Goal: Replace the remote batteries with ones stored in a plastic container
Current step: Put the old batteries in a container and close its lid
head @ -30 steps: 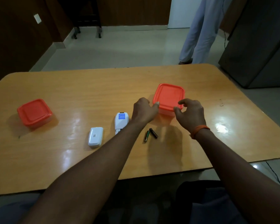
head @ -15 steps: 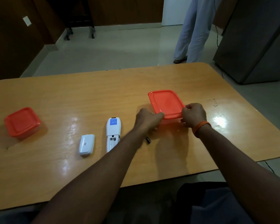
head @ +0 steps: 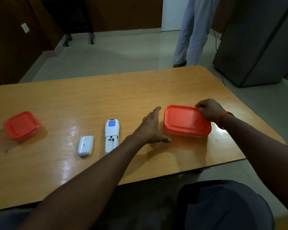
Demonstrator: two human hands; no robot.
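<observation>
A clear plastic container with an orange lid (head: 184,121) stands on the wooden table (head: 93,97), right of centre. My right hand (head: 209,110) pinches the lid's far right corner. My left hand (head: 152,128) is spread flat, fingers apart, just left of the container, and holds nothing. The white remote (head: 111,135) lies face down with its battery bay uncovered and empty. Its white battery cover (head: 85,146) lies to its left. The old batteries are hidden under my left hand.
A second container with an orange lid (head: 21,125) stands near the table's left edge. A person in light trousers (head: 192,30) stands beyond the far side of the table. A grey cabinet (head: 256,42) stands at the right.
My left hand has let go of the container and spread out beside it. My right hand has shifted from the container's near side to the lid's far right corner.
</observation>
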